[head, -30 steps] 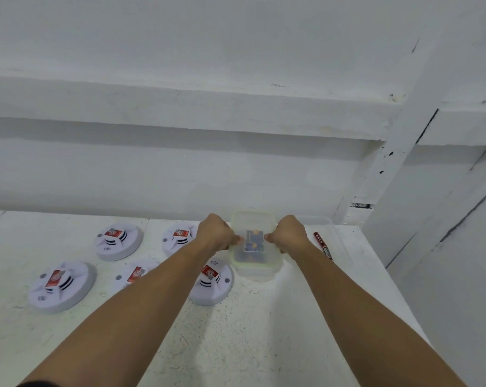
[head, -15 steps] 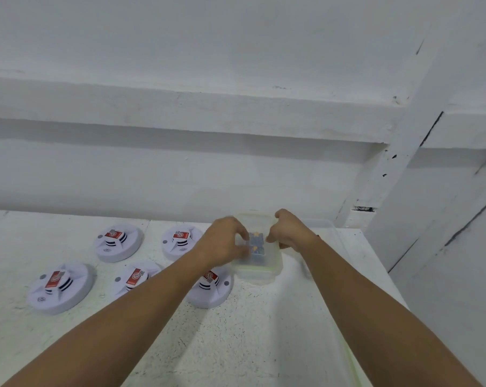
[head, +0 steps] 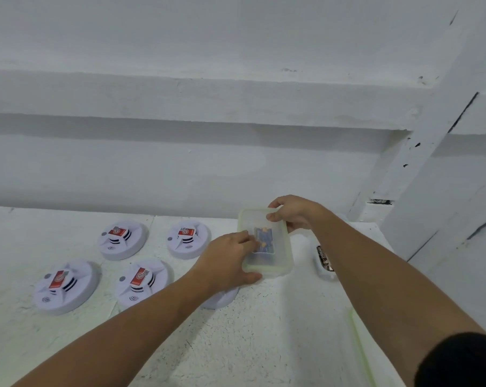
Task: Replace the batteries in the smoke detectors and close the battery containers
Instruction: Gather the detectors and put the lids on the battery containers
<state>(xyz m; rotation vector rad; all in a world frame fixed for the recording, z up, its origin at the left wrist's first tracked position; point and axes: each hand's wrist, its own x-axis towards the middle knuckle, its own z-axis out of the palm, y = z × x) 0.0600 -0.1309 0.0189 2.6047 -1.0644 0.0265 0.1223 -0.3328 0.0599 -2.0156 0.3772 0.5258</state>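
Observation:
A clear battery container [head: 285, 263] with a pale green lid stands on the white table, with blue batteries visible inside. My left hand [head: 226, 261] lies on the lid's near left part, fingers flat on top and thumb along the near rim. My right hand [head: 295, 213] grips the lid's far right corner, thumb on top and fingers curled over the edge. Several white smoke detectors [head: 122, 239] [head: 188, 239] [head: 64, 286] [head: 142, 282] sit to the left, each with a red battery on top. One more detector [head: 222, 300] is mostly hidden under my left wrist.
A dark battery [head: 324, 259] lies in a second clear container to the right, mostly hidden by my right arm. A loose green-edged lid [head: 359, 344] lies at the table's near right. A white wall runs behind, and the table edge [head: 387, 241] is on the right.
Both hands left the container's sides. My left hand slid onto the lid's near left part; my right hand moved to the far right corner. The view shifted and the dark battery shows again.

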